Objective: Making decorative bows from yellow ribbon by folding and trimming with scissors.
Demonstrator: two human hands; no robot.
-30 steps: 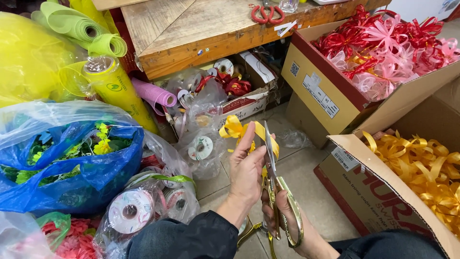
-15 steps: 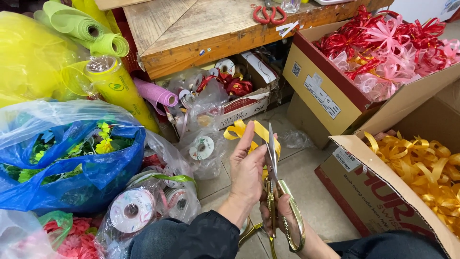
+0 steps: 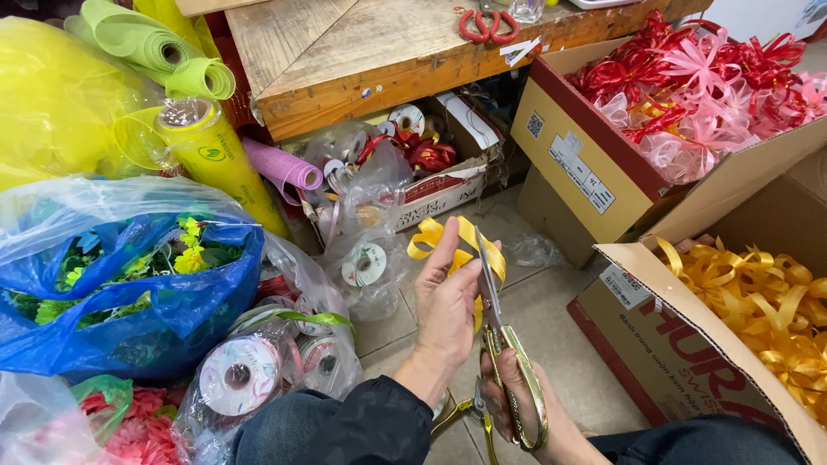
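A looped yellow ribbon (image 3: 455,244) is pinched in the closed fingers of the left hand (image 3: 445,303), above the tiled floor (image 3: 551,344). Gold-handled scissors (image 3: 508,357) are gripped by the right hand (image 3: 525,405), fingers through the handles, blades nearly shut against the ribbon. A box of yellow bows (image 3: 758,301) stands to the right.

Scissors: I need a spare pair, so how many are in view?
2: gold-handled metal scissors in the right hand, red-handled scissors on the wooden table. More may be hidden.
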